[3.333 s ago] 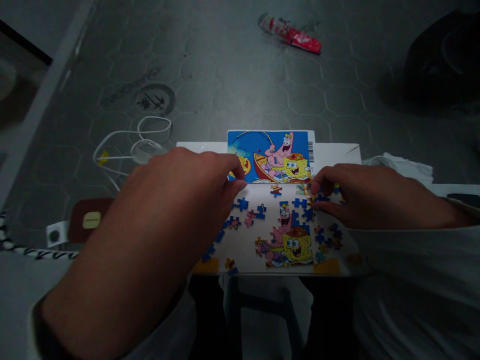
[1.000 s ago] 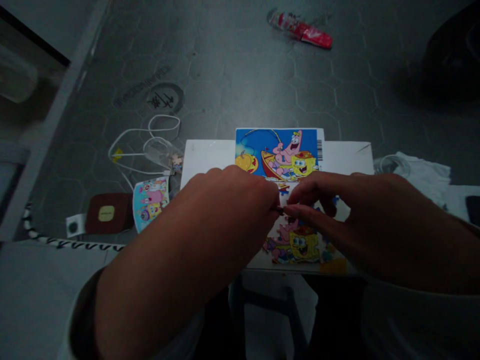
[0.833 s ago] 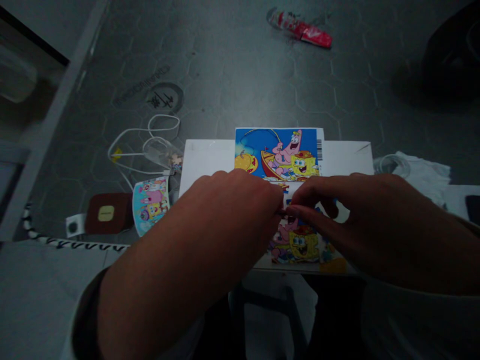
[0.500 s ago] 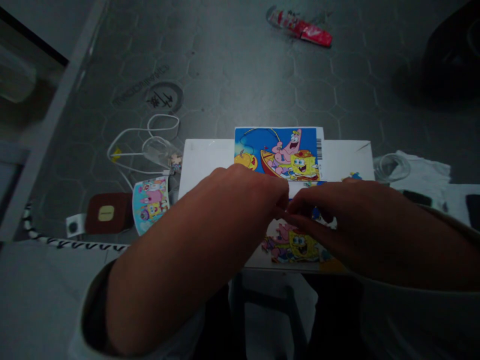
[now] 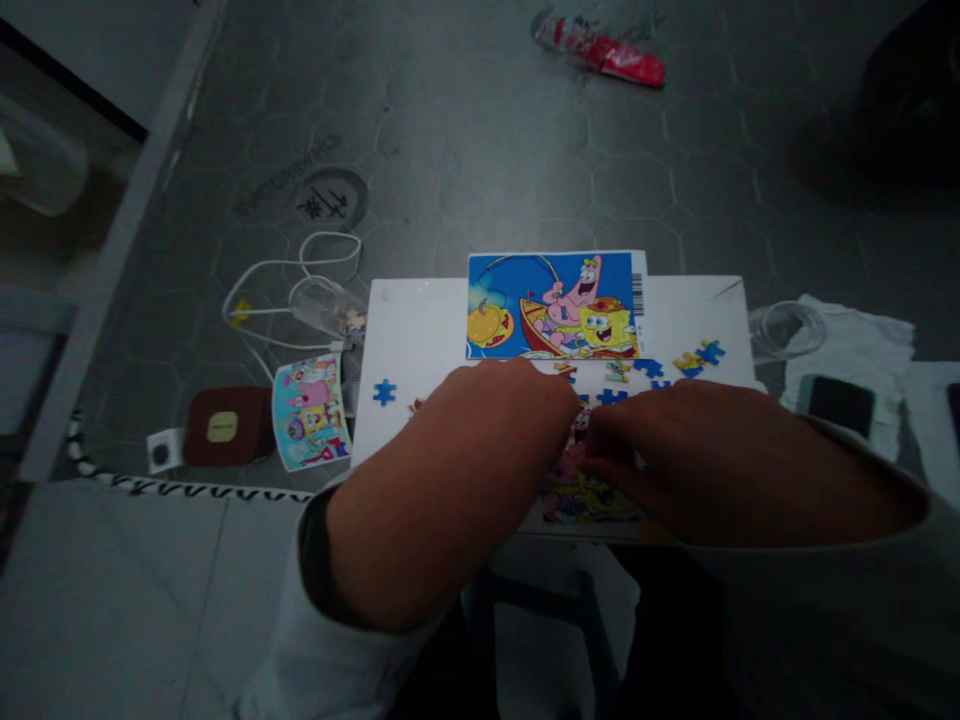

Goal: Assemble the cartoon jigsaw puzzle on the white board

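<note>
My left hand is bent over the assembled part of a jigsaw puzzle with cartoon figures, its fingers curled down and mostly hidden behind the back of the hand. Facing it from the right, my right hand has thumb and fingers drawn together above the same part. Anything between the fingertips is hidden. Beyond the hands lies the picture card, showing a pink starfish and a yellow sponge in a boat. Loose puzzle pieces are scattered below the card, and a blue piece rests at the left.
The puzzle sits on a white box-like surface. To its left are a cartoon fan-shaped card, a brown case and a white cable. At right are tissue and a dark device. A red packet lies farther off.
Both hands have shifted slightly, the fingertips parting a little over the puzzle. My left forearm has moved right, and more loose pieces now show beneath the picture card.
</note>
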The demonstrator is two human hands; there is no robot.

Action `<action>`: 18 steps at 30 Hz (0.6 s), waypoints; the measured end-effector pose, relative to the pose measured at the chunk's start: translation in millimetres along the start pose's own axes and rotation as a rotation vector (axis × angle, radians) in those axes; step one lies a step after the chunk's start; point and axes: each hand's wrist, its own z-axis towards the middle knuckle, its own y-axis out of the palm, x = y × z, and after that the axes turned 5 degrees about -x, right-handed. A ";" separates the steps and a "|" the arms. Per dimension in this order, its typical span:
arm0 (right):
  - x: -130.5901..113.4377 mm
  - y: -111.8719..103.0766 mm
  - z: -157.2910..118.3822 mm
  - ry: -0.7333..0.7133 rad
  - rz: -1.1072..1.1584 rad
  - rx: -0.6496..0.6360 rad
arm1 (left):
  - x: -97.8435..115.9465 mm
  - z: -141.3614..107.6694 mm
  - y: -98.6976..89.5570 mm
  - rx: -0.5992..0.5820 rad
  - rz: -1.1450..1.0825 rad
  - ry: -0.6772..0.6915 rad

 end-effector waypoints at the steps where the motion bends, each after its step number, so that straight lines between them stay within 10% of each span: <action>1: -3.7 -5.6 0.1 0.029 -0.033 -0.094 | -0.4 1.0 0.2 -0.006 -0.003 0.005; 6: -16.3 -23.4 1.9 0.081 -0.051 -0.219 | -4.4 8.7 4.3 -0.016 -0.004 -0.003; 18: -12.4 -14.9 7.6 0.040 -0.029 -0.068 | -1.1 7.6 -0.5 -0.064 -0.011 -0.011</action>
